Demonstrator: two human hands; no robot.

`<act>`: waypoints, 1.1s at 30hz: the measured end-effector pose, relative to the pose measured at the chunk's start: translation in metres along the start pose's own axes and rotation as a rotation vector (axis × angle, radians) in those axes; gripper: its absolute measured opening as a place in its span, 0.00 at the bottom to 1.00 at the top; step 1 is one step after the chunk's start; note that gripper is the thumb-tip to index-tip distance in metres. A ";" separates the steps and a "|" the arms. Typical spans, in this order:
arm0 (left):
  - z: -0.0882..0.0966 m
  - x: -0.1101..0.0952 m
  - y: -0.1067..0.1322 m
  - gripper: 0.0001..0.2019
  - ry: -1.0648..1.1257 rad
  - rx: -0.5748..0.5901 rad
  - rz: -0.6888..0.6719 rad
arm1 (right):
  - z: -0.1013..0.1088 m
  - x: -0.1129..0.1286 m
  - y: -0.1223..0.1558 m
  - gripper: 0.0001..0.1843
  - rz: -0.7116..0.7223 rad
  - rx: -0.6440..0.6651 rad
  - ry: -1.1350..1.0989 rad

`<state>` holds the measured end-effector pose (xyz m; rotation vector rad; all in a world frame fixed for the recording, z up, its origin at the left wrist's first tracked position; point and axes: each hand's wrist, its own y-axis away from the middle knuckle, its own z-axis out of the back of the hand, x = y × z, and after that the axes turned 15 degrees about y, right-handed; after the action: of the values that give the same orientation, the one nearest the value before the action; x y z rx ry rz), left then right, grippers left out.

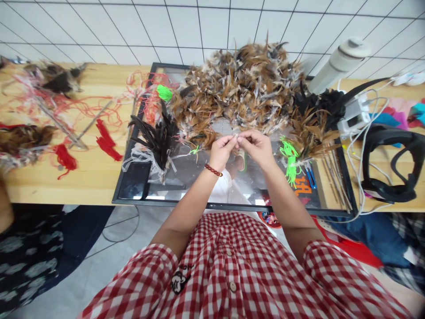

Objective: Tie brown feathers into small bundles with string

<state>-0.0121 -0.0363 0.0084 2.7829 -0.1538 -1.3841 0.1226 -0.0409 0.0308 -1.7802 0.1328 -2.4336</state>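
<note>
My left hand, with a beaded bracelet on the wrist, is closed in a pinch above a framed glass panel. Fingertip to fingertip with it, my right hand pinches too. Whatever lies between the fingers is too small to make out. Just beyond both hands spreads a big heap of brown feathers. Black feathers with white ties lie left of my hands. Bright green strings lie to the right, beside a smaller bunch of brown feathers. A green thread bundle rests at the heap's left end.
Thin sticks and blue-handled snips lie at the right. Farther right are a white bottle, cables and a black headset. Red thread bundles and more feathers cover the left table. People sit on both sides.
</note>
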 end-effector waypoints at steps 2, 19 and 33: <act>0.003 0.000 -0.001 0.20 -0.014 0.037 0.025 | 0.001 0.000 -0.001 0.18 -0.001 0.003 -0.036; 0.011 -0.016 0.000 0.16 -0.204 0.347 0.277 | 0.037 -0.005 -0.007 0.19 -0.033 0.275 -0.025; 0.002 -0.007 -0.001 0.20 -0.041 0.095 0.161 | 0.027 -0.012 -0.012 0.26 -0.143 0.073 -0.095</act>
<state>-0.0177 -0.0347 0.0123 2.7451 -0.4456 -1.4307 0.1510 -0.0272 0.0295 -1.9308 -0.0944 -2.4063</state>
